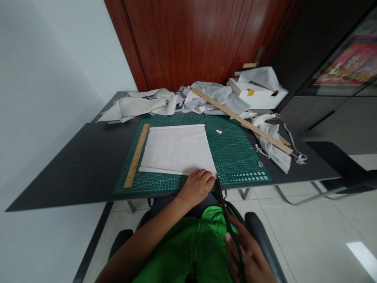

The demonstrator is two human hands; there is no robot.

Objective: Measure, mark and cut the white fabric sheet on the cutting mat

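Note:
A piece of white fabric (178, 147) lies flat on the green cutting mat (235, 145), with narrow folded strips along its far and near edges. My left hand (198, 185) has its fingers closed on the near right corner of this fabric. In my right hand (247, 251) are black scissors (223, 204), held by the handles. Their blades point away from me, and the tips reach the fabric's corner just right of my left fingers. Whether the blades touch the cloth is too small to tell.
A short wooden ruler (136, 155) lies left of the fabric. Cloth scraps (147, 104) line the table's back. A long wooden ruler (241, 120) slants across the right, over a white cloth piece (272, 139) with cords. Behind stands a white box (256, 94); a pink scrap (219, 131) lies on the mat.

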